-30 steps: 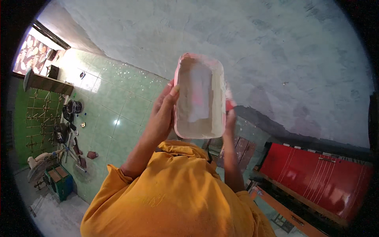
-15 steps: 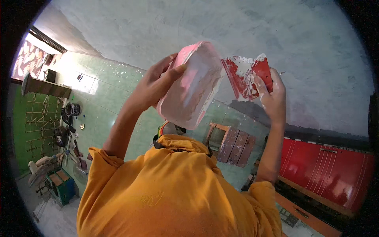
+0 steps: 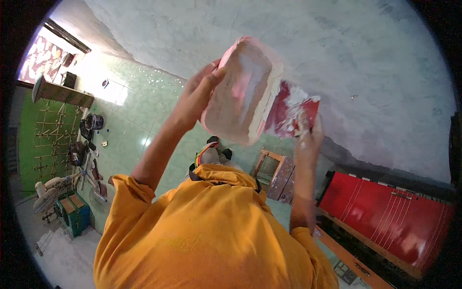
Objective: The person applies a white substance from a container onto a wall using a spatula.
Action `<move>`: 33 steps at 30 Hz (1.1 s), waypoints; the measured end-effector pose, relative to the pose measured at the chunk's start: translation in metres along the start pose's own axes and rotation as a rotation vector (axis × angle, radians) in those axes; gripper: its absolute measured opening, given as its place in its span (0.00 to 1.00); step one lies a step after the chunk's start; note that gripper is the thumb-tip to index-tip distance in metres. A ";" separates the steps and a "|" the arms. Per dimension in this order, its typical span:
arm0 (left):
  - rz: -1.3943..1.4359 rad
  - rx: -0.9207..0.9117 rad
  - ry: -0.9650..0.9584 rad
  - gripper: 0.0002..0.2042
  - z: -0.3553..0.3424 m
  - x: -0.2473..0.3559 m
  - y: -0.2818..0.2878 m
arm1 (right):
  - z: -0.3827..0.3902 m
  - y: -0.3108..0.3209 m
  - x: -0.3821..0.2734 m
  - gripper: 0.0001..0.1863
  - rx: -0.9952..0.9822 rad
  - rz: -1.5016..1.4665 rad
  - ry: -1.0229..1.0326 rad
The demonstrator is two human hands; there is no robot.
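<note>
Gripped at its left rim by my left hand (image 3: 199, 91) is a pink plastic tub (image 3: 240, 91), tilted so its inside shows. White paste coats the tub's inner right side and edge. In my right hand (image 3: 308, 132) is a flat red plastic scraper (image 3: 312, 110), smeared with white paste across its face. The scraper sits at the tub's right edge; whether they touch I cannot tell. White paste also marks the right fingers, which are slightly blurred.
A grey plastered wall (image 3: 346, 58) rises in front. Below on the green tiled floor (image 3: 139, 108) stands a small wooden stool (image 3: 281, 183). A red cabinet (image 3: 380, 212) is at the right. Tools, a dark bucket (image 3: 95, 121) and a green box (image 3: 72, 212) lie left.
My right hand has moved left and down, bringing the scraper close against the tub's right edge. The tub has risen slightly and its inside faces me more.
</note>
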State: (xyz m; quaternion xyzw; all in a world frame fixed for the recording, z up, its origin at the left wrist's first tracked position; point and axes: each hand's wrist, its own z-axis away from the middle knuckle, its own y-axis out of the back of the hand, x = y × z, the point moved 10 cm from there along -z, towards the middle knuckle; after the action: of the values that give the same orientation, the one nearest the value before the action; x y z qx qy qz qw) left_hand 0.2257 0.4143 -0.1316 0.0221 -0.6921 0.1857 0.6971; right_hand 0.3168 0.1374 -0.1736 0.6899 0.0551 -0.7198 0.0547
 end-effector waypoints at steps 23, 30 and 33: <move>-0.370 -0.078 0.020 0.40 0.003 0.011 -0.007 | -0.032 -0.042 -0.137 0.16 -0.381 0.910 0.297; -0.629 -0.173 0.003 0.35 -0.023 0.014 -0.007 | -0.041 -0.068 -0.080 0.14 -0.708 0.777 0.180; -0.541 -0.289 0.093 0.34 -0.039 -0.025 0.001 | -0.032 -0.077 -0.038 0.17 -0.807 0.613 0.095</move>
State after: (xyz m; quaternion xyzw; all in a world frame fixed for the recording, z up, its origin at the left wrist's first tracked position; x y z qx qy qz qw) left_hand 0.2630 0.4206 -0.1576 0.0978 -0.6478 -0.1061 0.7480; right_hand 0.3383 0.2189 -0.1366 0.6303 0.1261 -0.5597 0.5230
